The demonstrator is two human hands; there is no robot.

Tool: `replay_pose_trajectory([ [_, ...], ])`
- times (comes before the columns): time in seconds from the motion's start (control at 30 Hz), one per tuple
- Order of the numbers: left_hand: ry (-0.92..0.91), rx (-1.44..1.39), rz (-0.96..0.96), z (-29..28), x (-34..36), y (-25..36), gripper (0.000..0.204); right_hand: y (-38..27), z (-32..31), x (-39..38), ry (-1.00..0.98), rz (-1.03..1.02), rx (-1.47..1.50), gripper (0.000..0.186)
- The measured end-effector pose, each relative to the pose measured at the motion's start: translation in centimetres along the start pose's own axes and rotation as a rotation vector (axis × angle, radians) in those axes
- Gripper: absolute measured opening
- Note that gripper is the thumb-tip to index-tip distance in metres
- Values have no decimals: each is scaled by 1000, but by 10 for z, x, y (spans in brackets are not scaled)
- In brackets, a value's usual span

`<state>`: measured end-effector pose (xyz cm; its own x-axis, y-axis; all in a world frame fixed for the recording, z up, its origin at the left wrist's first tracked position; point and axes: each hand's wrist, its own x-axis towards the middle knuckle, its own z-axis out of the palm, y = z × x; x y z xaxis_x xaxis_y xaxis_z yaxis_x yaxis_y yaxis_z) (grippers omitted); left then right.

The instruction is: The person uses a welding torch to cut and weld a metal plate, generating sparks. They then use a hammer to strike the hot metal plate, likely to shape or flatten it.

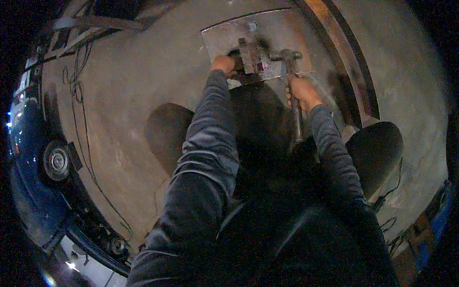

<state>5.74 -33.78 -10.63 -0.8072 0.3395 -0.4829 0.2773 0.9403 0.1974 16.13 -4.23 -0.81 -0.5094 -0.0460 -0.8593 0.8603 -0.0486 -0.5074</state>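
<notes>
A flat steel plate (267, 28) lies on the concrete floor ahead of me. On it stands a small upright metal block (249, 56) with a dark, scorched patch around its base. My left hand (223, 63) grips the left side of that block. My right hand (301, 91) is closed on the long handle of a hammer (289, 56), whose head rests on the plate just right of the block. Both forearms wear grey sleeves.
A long rusty steel beam (344, 57) runs along the plate's right side. A dark vehicle with a wheel (56, 161) stands at the far left. Thin cables (81, 119) trail over the floor there, and a metal frame (91, 26) lies upper left.
</notes>
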Motion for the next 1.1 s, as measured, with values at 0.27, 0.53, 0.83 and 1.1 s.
replay_pose_trajectory([
  [0.27,-219,-522,-339,-9,1,35,36,-5,-10,29,9,-44,12,27],
  [0.53,60,-237,2,86,24,25,29,-12,-3,14,139,-109,-79,27],
  [0.83,-38,-858,-321,49,12,48,34,7,-9,19,22,55,76,22],
  [1.1,-14,-455,-231,17,-7,40,35,-16,-11,5,10,23,-230,32],
])
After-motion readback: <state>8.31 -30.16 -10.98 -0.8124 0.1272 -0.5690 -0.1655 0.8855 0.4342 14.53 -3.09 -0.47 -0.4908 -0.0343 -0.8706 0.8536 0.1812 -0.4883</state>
